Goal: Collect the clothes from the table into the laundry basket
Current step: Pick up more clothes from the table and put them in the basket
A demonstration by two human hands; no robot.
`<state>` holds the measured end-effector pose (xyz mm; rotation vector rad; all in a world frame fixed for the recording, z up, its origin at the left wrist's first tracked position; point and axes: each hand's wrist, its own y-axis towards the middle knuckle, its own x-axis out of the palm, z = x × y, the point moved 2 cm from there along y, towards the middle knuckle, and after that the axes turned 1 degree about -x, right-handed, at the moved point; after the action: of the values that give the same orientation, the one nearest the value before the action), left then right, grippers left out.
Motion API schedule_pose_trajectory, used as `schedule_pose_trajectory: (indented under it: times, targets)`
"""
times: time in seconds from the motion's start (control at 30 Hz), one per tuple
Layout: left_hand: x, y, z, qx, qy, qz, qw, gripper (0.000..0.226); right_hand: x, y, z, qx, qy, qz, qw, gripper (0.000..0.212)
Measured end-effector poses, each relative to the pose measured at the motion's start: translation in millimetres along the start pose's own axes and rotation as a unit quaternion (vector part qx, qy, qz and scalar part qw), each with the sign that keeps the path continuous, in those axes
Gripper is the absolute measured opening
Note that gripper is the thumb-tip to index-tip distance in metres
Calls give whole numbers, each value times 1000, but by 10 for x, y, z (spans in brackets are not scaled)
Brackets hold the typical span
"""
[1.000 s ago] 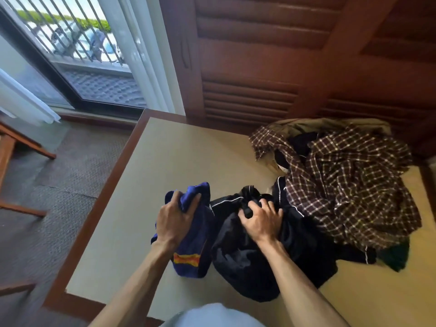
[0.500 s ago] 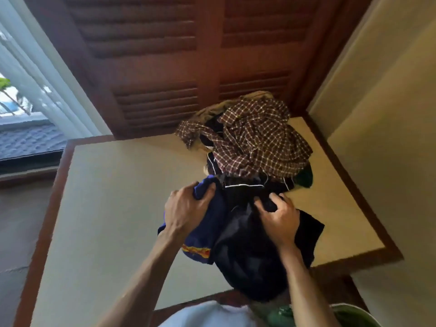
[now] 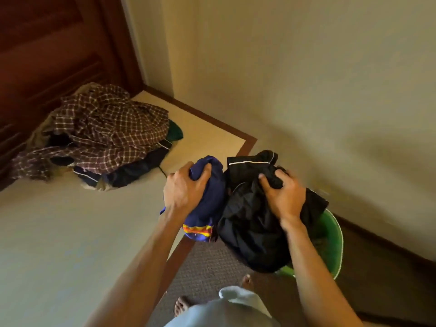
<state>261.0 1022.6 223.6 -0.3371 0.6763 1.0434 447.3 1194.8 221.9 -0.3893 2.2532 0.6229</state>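
Observation:
My left hand grips a blue garment with a red and yellow band at its lower edge. My right hand grips a black garment with white piping. Both garments hang in the air past the table's right edge, the black one over a green laundry basket on the floor, which it mostly hides. A heap of clothes stays on the beige table, topped by a brown checked shirt, with dark and green pieces under it.
A beige wall stands close behind the basket, and dark wooden shutters rise behind the table. Brown textured carpet covers the floor. My bare feet stand by the table's corner.
Both hands have lifted the blue and black garments off the table and carried them right, over the green basket. The view has swung right with them.

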Motion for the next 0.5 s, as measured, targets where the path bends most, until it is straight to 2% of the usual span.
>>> schedule_pose_trajectory:
  times: [0.2,0.33,0.43,0.5]
  targets:
    - [658,-73,684,43,-11,-32,998,41,-838,213,1016,123,-82,128,981,46]
    - [1116,-167,1193,62,-24,-46,997,36,-1190,305,1641,159,-101,178,966,41]
    - [1474,-234,1493,70,-34,-61,995,38,-1194,256,2081,184,-132,171,959,39]
    - [1727,-293,1622,69,-38,-78,994,39,-1087,170,2377,204,-163,101,960,39]
